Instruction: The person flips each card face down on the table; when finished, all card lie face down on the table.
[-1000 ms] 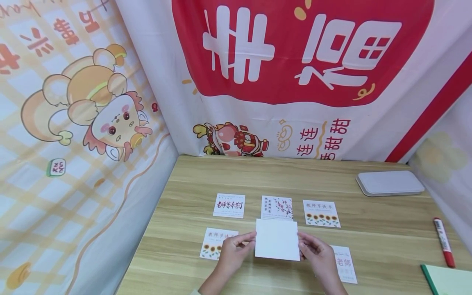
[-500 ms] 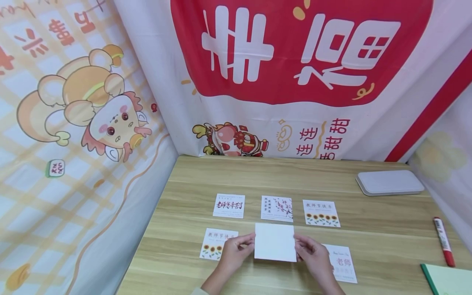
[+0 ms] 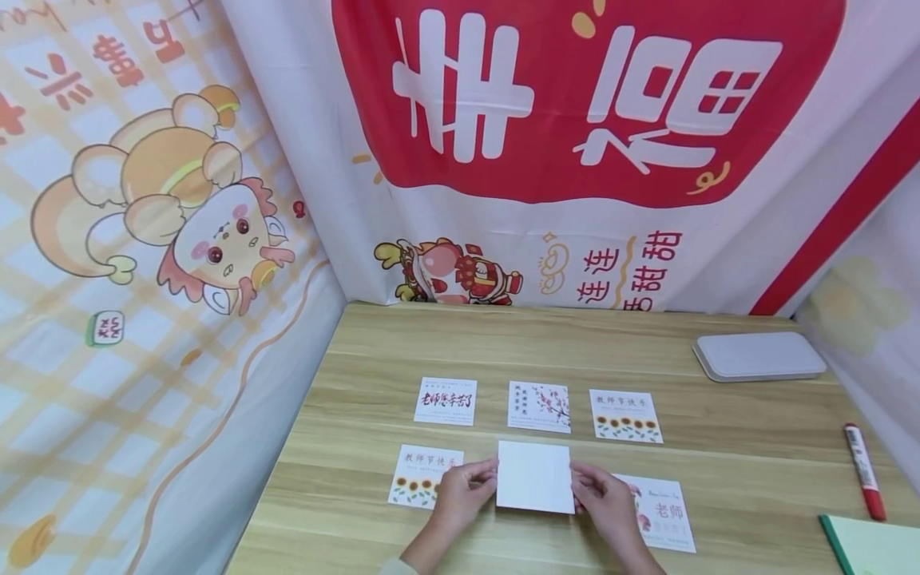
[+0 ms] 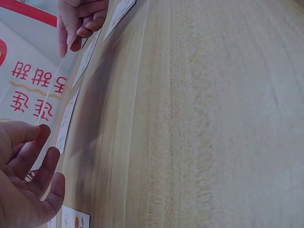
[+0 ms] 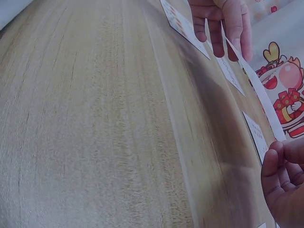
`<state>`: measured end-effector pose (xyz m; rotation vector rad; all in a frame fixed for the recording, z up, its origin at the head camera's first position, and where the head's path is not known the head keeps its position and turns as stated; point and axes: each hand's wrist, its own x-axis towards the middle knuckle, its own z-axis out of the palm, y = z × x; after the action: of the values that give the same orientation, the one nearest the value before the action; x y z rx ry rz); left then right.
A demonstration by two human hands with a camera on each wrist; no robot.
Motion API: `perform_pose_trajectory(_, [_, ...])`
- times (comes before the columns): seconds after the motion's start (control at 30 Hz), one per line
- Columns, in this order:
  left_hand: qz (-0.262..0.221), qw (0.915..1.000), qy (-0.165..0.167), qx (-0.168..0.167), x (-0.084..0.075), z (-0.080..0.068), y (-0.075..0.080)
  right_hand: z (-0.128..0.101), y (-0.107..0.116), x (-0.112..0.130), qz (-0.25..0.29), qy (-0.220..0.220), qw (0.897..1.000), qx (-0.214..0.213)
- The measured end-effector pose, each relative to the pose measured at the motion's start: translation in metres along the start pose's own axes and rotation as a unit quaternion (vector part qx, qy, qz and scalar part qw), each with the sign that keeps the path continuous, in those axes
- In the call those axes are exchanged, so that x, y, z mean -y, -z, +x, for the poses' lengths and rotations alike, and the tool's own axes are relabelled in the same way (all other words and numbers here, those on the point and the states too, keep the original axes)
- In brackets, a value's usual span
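Note:
A square white card (image 3: 535,477), its blank side toward the head camera, is held between both hands. My left hand (image 3: 461,489) pinches its left edge with thumb and fingertips, while my right hand (image 3: 606,501) pinches the right edge. Both wrist views show the card (image 4: 51,90) nearly edge-on, raised over the wooden table. Behind it lies a card with blossom branches (image 3: 540,407). A sunflower card (image 3: 413,477) is partly covered by my left hand, and a card with red characters (image 3: 668,515) by my right.
Farther back on the table (image 3: 503,343) lie a card with dark calligraphy (image 3: 445,402) and another sunflower card (image 3: 627,416). At the right are a pale flat case (image 3: 760,357), a red marker (image 3: 865,471) and a green-edged pad (image 3: 877,547). Printed cloth (image 3: 460,208) hangs behind.
Both hands have brought the blank-faced card slightly toward me and lower, the right hand shifting left. The blossom card behind it and more of the red-character card now show.

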<state>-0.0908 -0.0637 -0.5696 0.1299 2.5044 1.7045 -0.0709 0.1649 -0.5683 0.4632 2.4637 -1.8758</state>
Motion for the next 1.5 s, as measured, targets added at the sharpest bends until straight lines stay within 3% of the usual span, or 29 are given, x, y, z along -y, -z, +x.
perform_pose_trajectory(0.3, [0.060,0.9977,-0.032,-0.004,0.008,0.003,-0.005,0.001,-0.002,-0.006,0.006,-0.014,1.000,0.008])
perform_pose_trajectory(0.53, [0.083,0.9965,-0.012,0.001,0.012,0.005,-0.008,0.004,-0.003,-0.012,-0.004,-0.013,1.000,0.004])
perform_pose_trajectory(0.73, [0.087,0.9961,-0.015,-0.002,0.013,0.005,-0.008,0.005,-0.004,-0.015,-0.020,-0.016,1.000,0.003])
perform_pose_trajectory(1.0, [0.103,0.9946,0.004,-0.005,0.014,0.006,-0.009,0.005,-0.006,-0.017,-0.005,-0.031,0.999,0.006])
perform_pose_trajectory(1.5, [0.125,0.9922,0.003,0.007,0.017,0.006,-0.012,0.008,-0.008,-0.022,-0.018,-0.031,0.999,0.008])
